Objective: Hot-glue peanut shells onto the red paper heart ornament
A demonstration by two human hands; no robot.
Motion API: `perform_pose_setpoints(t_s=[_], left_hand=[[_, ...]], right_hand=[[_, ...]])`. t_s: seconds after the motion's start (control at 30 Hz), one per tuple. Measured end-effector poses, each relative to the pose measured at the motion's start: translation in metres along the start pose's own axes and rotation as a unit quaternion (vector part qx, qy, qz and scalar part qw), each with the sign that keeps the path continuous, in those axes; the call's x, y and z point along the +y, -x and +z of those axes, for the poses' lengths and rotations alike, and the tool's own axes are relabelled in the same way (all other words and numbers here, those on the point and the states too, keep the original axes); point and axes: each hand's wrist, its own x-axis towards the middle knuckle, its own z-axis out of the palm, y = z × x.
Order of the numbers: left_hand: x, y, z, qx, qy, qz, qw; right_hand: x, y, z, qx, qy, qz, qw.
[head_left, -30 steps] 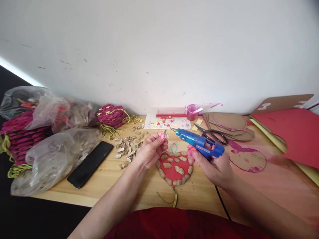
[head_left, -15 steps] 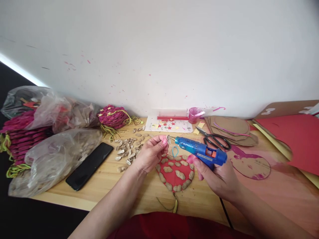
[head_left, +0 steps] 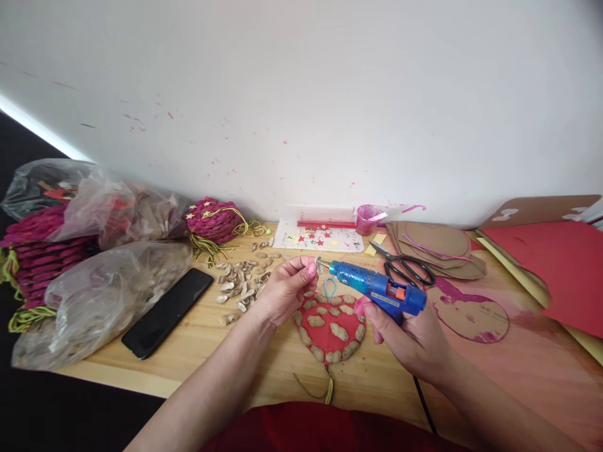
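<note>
My right hand (head_left: 405, 333) is wrapped round a blue glue gun (head_left: 372, 285), its nozzle aimed left. Between the thumb and fingers of my left hand (head_left: 289, 285) is a small pale piece, likely a peanut shell (head_left: 319, 263), touching or nearly touching the nozzle tip. Below both hands lies a red round piece (head_left: 325, 339) edged with peanut shells, more shells (head_left: 339, 331) across its middle. A blue loop (head_left: 330, 287) sits at its top and a yellow-green tassel (head_left: 328, 390) at its bottom.
Loose peanut shells (head_left: 242, 282) lie left of centre beside a black phone (head_left: 167, 314). Plastic bags (head_left: 113, 289) and magenta shell crafts (head_left: 211, 220) stand left. Behind are a sheet with stars (head_left: 282, 242) and a pink cup (head_left: 367, 220); scissors (head_left: 405, 267) and cardboard discs (head_left: 428, 238) lie right.
The view has shifted very slightly. Both hands keep their grips, and the glue gun's nozzle stays at the small piece in my left hand.
</note>
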Motion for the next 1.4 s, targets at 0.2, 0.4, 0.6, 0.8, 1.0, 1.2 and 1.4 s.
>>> perform_pose_setpoints(t_s=[0.2,0.4,0.6,0.8,1.0,1.2,1.4], left_hand=[[0.0002,-0.0001,0.0005,-0.001,-0.002,0.001,1.000],[-0.0002,-0.0005,0.0005,-0.003,-0.009,0.003,1.000],[-0.0016,0.0000,-0.0036,-0.006,-0.009,0.000,1.000],[-0.0004,-0.0006,-0.0030,-0.002,-0.017,-0.003,1.000],[-0.0004,-0.0004,-0.0017,0.002,-0.015,-0.006,1.000],[-0.0016,-0.0023,-0.0035,0.005,-0.014,-0.001,1.000],[-0.0002,-0.0006,-0.0012,0.002,-0.013,-0.003,1.000]], right_hand=[[0.0008,-0.0003,0.0000,0.001,0.003,0.005,1.000],[0.0016,-0.0010,0.0010,-0.001,-0.008,0.013,1.000],[0.0010,-0.0011,0.0018,-0.010,-0.026,0.030,0.999],[-0.0003,-0.0024,0.0010,-0.029,-0.046,0.058,0.997],[-0.0025,-0.0032,0.0013,-0.025,-0.045,0.064,0.997],[0.0004,-0.0023,0.0014,-0.033,-0.061,0.066,0.995],[0.0035,-0.0009,0.0006,-0.020,-0.031,0.060,0.998]])
